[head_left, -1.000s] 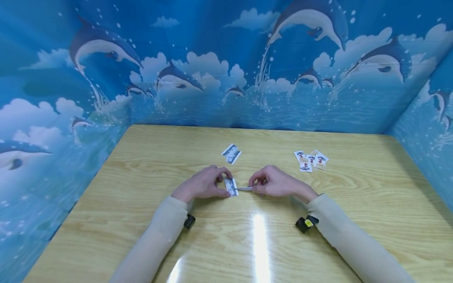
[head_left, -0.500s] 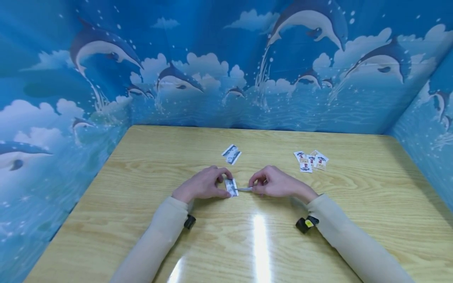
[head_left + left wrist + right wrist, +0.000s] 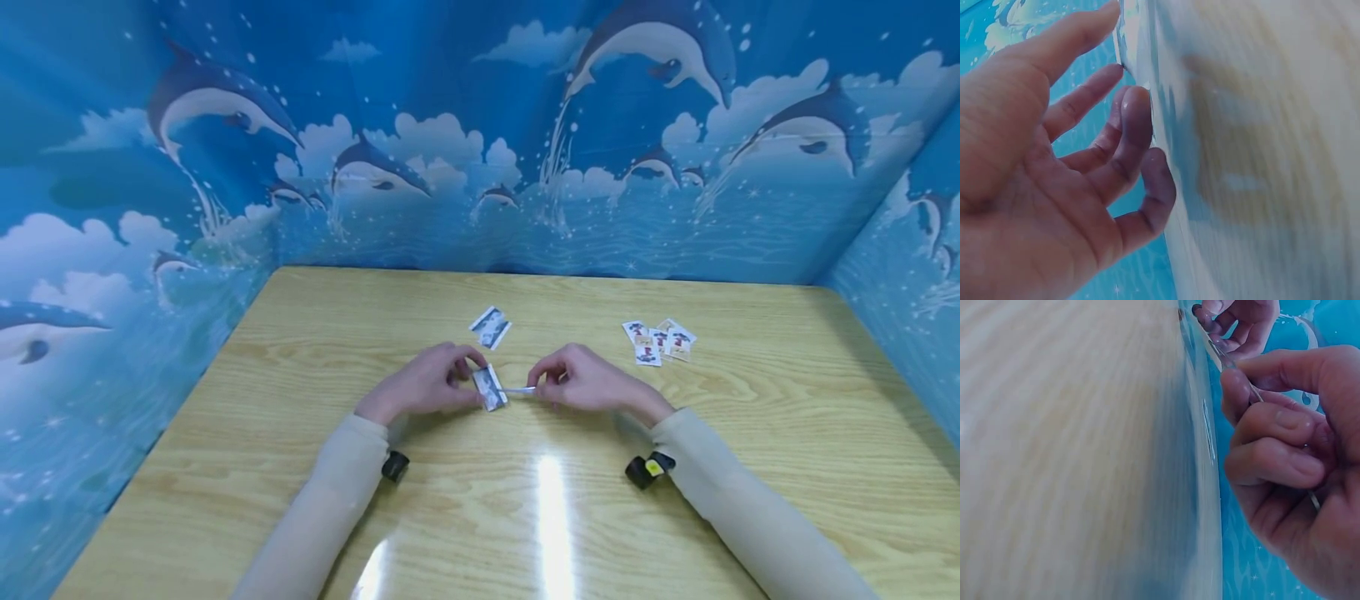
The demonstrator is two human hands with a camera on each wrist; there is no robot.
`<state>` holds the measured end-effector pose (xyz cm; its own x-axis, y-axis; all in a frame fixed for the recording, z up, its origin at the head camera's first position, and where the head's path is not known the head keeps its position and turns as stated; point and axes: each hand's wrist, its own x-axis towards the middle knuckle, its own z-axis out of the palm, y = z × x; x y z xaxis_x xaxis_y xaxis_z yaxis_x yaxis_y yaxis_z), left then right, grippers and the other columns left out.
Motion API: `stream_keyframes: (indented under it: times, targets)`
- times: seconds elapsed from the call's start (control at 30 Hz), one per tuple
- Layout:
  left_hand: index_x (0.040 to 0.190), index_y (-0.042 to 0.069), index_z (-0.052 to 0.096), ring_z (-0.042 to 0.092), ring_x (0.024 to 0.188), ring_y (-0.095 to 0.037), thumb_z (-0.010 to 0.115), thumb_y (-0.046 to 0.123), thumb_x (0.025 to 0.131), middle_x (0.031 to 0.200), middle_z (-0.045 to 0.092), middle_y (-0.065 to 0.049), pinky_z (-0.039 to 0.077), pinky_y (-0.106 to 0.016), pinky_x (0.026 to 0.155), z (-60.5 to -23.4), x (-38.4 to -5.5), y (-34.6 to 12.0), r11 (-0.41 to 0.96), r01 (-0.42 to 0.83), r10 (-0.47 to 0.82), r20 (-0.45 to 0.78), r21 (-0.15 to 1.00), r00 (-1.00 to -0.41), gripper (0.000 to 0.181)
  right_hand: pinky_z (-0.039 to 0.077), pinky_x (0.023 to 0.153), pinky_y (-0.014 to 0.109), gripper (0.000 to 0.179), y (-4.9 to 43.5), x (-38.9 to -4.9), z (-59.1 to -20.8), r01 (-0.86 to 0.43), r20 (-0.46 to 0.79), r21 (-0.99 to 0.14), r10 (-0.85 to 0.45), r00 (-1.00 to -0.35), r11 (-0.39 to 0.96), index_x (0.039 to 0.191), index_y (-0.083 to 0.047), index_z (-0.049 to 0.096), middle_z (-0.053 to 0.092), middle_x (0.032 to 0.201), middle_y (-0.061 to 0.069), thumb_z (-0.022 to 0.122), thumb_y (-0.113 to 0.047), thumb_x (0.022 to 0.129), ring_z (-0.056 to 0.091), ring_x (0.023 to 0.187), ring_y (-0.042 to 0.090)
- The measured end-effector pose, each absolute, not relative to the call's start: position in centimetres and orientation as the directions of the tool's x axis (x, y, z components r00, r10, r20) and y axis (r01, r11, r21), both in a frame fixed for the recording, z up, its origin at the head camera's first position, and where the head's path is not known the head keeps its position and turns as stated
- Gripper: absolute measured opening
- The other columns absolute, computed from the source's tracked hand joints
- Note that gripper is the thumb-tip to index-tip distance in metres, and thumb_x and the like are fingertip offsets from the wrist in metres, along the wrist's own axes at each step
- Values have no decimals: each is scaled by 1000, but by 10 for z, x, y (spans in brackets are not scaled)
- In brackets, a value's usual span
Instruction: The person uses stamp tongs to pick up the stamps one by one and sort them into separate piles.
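Observation:
A small grey-blue printed card (image 3: 490, 388) with white edges lies tilted between my two hands over the table. My left hand (image 3: 431, 379) holds it from the left, thumb and index finger at its edges. In the left wrist view a narrow strip of the card (image 3: 1129, 34) shows beside the thumb tip, and the other fingers hang bent. My right hand (image 3: 577, 379) pinches thin metal tweezers (image 3: 517, 390) between thumb and fingers. Their tips reach the card's right edge. In the right wrist view the tweezers (image 3: 1256, 392) run back into the palm, partly hidden by curled fingers.
Behind the hands, similar grey-blue cards (image 3: 491, 327) overlap on the wooden table (image 3: 337, 325). A loose group of several red-and-tan printed cards (image 3: 660, 340) lies at the back right. A blue dolphin-print curtain (image 3: 465, 208) rises along the table's far edge.
The card has shifted slightly away from me and to the left, and turned a little. Both hands and the tweezers have moved a little the same way; the other cards stay put.

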<state>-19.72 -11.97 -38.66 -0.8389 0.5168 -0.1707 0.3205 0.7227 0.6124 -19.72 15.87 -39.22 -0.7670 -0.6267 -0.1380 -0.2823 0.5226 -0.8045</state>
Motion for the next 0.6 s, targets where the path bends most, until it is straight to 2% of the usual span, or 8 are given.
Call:
stream_keyframes:
  times: [0.2, 0.33, 0.6]
  targets:
    - [130, 15, 63, 62, 94, -17, 82, 29, 87, 113, 65, -9, 54, -34, 86, -383, -206, -126, 691, 323, 504, -112, 646, -856, 49, 51, 61, 26, 16, 158, -204, -390, -264, -112, -817, -591, -799, 512, 106, -6, 77, 71, 77, 7, 67, -10, 94, 60, 65, 12]
    - [131, 12, 63, 64, 91, -16, 82, 28, 87, 113, 66, -12, 54, -35, 86, -385, -214, -132, 672, 326, 486, -64, 665, -872, 50, 46, 56, 25, 18, 156, -213, -392, -255, -98, -817, -560, -823, 517, 108, -6, 76, 70, 75, 7, 64, -10, 95, 58, 63, 13]
    - [137, 11, 59, 67, 99, -22, 80, 29, 89, 120, 65, -14, 55, -39, 89, -385, -226, -141, 669, 249, 441, -104, 700, -892, 55, 44, 58, 24, 20, 149, -230, -397, -214, -82, -827, -487, -870, 520, 108, -4, 76, 68, 73, 8, 64, -11, 94, 57, 64, 13]
